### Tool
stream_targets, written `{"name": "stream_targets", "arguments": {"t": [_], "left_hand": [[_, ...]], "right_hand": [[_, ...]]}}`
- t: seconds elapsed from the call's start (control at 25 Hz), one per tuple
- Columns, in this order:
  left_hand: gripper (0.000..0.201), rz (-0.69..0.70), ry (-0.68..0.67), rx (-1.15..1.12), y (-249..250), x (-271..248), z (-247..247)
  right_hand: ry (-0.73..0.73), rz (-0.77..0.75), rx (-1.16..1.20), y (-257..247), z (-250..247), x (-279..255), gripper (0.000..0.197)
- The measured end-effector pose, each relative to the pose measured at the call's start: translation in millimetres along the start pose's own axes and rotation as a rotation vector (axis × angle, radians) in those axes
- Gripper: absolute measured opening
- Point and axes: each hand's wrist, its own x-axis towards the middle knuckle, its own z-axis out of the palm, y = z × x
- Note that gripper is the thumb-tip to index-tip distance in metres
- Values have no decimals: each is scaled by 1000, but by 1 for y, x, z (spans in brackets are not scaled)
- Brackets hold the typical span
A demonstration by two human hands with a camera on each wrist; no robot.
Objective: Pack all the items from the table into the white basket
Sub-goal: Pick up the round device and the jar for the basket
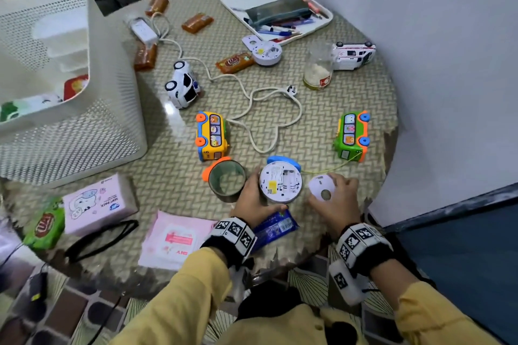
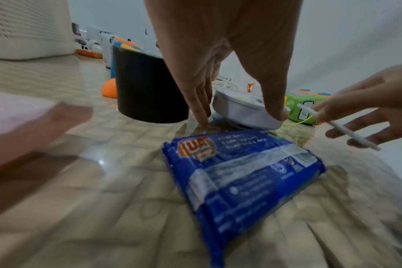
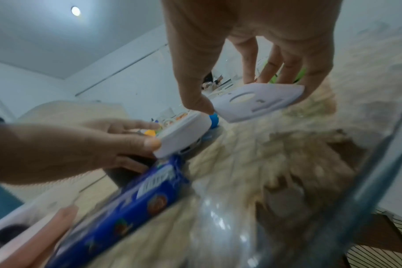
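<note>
Gripping the round white gadget with my left hand, I pinch its loose cover in my right hand.
Both sit at the table's near edge; next I'd carry them left to the white basket.

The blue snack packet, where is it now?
Head view: the blue snack packet lies at the table's near edge, between both wrists, just below the round white device.

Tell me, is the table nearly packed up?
Not nearly. A few packets already lie in the white basket. The left hand holds a round white gadget; the right hand holds its flat cover. Toy buses, cars, soaps and a cable still wait.
</note>
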Motion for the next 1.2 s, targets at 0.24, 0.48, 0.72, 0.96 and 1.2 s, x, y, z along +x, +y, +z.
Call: {"name": "stream_targets", "arguments": {"t": [0.24, 0.48, 0.72, 0.96, 1.2], "left_hand": [[84, 111, 28, -68, 3, 18, 1], [87, 238, -13, -165, 18, 23, -25], [92, 333, -55, -259, 64, 22, -72], [89, 311, 25, -579, 97, 24, -97], [92, 386, -24, -551, 109, 29, -115]], "right_hand": [[15, -99, 199, -17, -3, 14, 69], [-16, -321, 207, -54, -18, 21, 62], [-166, -571, 264, -103, -43, 24, 66], [-143, -799, 304, -153, -61, 38, 66], [-192, -893, 283, -181, -66, 45, 66]]}}
